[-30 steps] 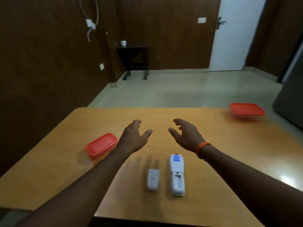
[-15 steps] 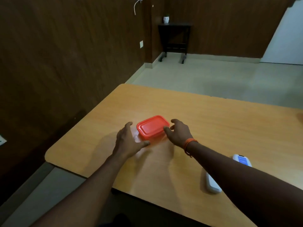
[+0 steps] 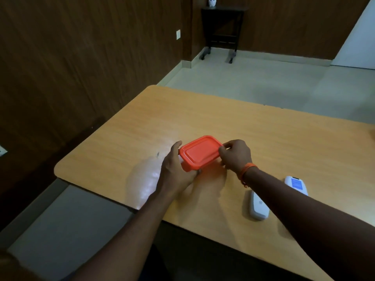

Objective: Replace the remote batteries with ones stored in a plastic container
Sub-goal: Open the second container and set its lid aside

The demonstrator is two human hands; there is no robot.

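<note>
Clamping container (image 3: pixel 199 152) endwise with left hand (image 3: pixel 176 171) and right hand (image 3: pixel 236 156), lid up, long axis near-left to far-right, remote (image 3: pixel 296 184) off right.

No text, brand, number or sign can be read. Two surfaces carry marks that stay below legibility.

(a) Remote (image 3: pixel 296 185), lying to the right of the red container (image 3: pixel 199 152) and nearer the viewer. A blue panel at its far end bears pale lines that may be lettering, too small and blurred to make out.

(b) Battery cover (image 3: pixel 258 205), also right of the red container and nearer the viewer, closer to the container than the remote is. It has a small grey mark near its middle, and whether this is a symbol or a word cannot be told.
</note>
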